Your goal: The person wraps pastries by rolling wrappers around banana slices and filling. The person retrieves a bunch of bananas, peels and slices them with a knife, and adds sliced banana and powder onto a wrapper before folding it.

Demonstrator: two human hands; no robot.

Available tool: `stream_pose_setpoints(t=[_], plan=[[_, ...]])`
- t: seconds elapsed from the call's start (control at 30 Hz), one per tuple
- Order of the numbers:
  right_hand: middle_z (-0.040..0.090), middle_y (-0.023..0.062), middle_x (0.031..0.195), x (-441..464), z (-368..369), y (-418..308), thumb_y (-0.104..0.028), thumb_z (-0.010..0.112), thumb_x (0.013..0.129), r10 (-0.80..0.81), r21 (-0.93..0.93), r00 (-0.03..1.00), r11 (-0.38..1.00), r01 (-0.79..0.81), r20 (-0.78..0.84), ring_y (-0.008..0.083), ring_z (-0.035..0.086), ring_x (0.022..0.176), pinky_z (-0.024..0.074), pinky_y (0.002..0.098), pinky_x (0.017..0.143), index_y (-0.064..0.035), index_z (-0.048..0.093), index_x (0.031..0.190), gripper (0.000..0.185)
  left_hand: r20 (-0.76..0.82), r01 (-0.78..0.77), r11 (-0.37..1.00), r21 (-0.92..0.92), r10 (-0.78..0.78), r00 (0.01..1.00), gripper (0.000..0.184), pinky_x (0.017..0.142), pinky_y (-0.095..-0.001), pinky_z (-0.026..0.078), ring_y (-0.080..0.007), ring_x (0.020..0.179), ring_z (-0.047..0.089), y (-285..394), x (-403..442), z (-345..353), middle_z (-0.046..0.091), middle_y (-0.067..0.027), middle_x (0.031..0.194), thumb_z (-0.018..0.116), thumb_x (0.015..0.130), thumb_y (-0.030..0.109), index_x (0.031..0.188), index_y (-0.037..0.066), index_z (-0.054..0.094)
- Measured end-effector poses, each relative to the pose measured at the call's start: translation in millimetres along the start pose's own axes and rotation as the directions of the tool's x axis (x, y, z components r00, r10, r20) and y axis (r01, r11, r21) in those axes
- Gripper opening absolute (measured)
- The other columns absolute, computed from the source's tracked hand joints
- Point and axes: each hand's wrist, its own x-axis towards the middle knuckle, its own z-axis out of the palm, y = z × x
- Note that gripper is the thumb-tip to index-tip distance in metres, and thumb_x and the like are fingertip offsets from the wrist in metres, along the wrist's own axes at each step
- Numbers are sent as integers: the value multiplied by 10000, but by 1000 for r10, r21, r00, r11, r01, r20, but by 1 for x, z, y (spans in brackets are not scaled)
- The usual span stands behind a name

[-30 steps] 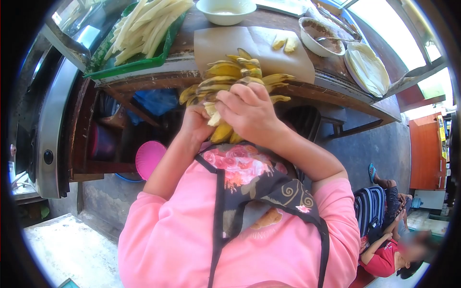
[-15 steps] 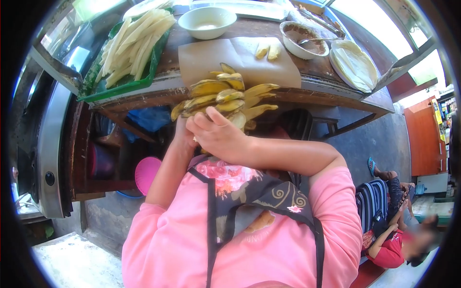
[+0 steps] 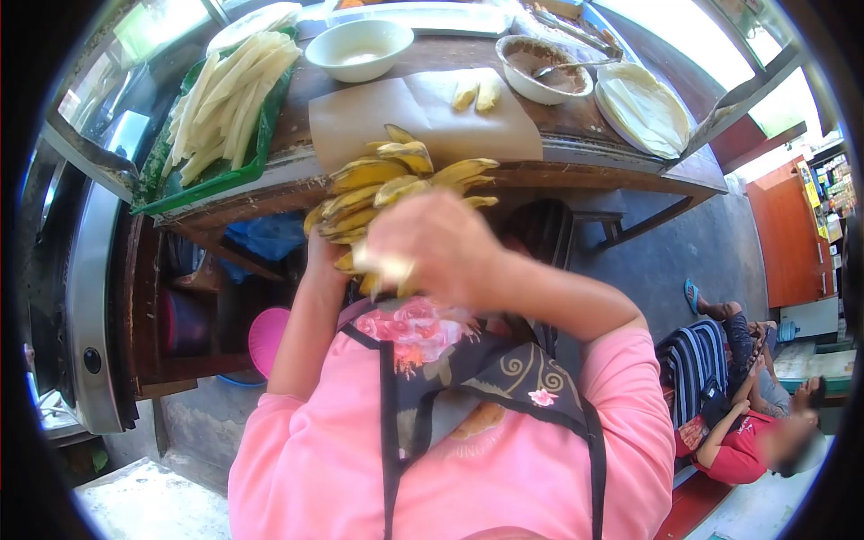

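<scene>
A large bunch of yellow bananas (image 3: 360, 193) with dark tips is held up in front of the table's near edge. My left hand (image 3: 326, 258) is closed on its lower left side, the fingers mostly hidden behind the fruit. Over the bunch's lower right, my right hand (image 3: 436, 241) is blurred by motion. It is closed around a pale banana (image 3: 385, 265), which looks peeled, though the blur hides its detail. Two peeled banana pieces (image 3: 475, 95) lie on brown paper (image 3: 405, 112) on the table beyond.
A green tray (image 3: 261, 157) of long pale rolls stands left on the table. A white bowl (image 3: 360, 54), a bowl of brown powder (image 3: 544, 72) with a spoon, and a plate of thin wrappers (image 3: 643, 112) stand along it. A person (image 3: 742, 441) sits at the right.
My right hand has moved slightly right and down across the bunch, and a pale banana now shows in it. My left hand still holds the bunch. The view has shifted a little.
</scene>
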Motion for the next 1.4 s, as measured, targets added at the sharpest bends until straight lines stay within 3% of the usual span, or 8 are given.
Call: stream_pose_setpoints(t=[0.07,0.33,0.53,0.73,0.83,0.93,1.13,1.4], plan=[[649,82,1107,22,-19,31,-59,692,803,23,-113,952,992,-61,-306,308,622,1022,507,427,868,-72,626,1168,371,-64,-15,997,76,20,998,488,1064,-518,479,-367,1264,552,0,1,-2,525,-236,1406,326,1057,294,1406,-17,467],[680,119,1100,17,-33,120,-7,683,783,171,-315,923,905,-286,-345,324,640,1035,518,397,921,-67,687,1145,367,-373,-99,964,247,189,909,485,1075,-530,462,-366,1276,541,-5,-12,18,524,-236,1404,302,1067,282,1413,-20,459],[617,34,878,-26,-16,18,-131,730,730,128,-98,835,991,-89,536,240,652,809,549,363,683,-108,709,875,148,-371,-92,960,266,190,909,476,1063,-516,475,-362,1262,553,-1,-6,9,530,-232,1399,307,1063,273,1397,-25,471],[513,13,803,-44,27,22,-145,640,766,-89,-223,924,958,182,371,171,602,744,502,290,585,-101,689,953,197,-346,-169,838,518,386,855,384,972,-437,519,-330,1155,607,-1,-21,5,593,-186,1291,426,974,89,1334,-5,520],[525,30,807,-38,17,17,-138,659,750,-54,-233,916,960,158,399,173,593,709,494,288,562,-68,674,951,214,312,-171,-261,950,773,553,378,872,-331,503,-251,958,605,0,-56,0,599,-120,1123,543,852,-39,1229,-15,547],[540,42,811,-31,18,25,-134,676,725,-95,-216,975,966,139,201,178,588,682,493,291,551,-36,654,953,249,712,-309,-673,672,471,521,325,746,-276,467,-187,845,570,-11,-95,38,587,-109,912,600,746,-128,1042,8,603],[546,64,819,-21,25,26,-155,699,741,-93,-297,958,939,176,272,198,605,705,521,305,599,-4,631,964,277,405,-232,-395,889,439,802,149,581,-303,512,-215,619,668,-44,-75,43,677,-127,742,753,751,40,871,-14,683],[564,79,845,-22,19,29,-176,705,800,-46,-276,964,954,121,261,222,640,755,534,330,630,5,625,1006,285,441,-246,-412,877,489,753,117,562,-295,499,-197,564,644,-42,-61,65,671,-117,698,746,768,93,834,2,713]])
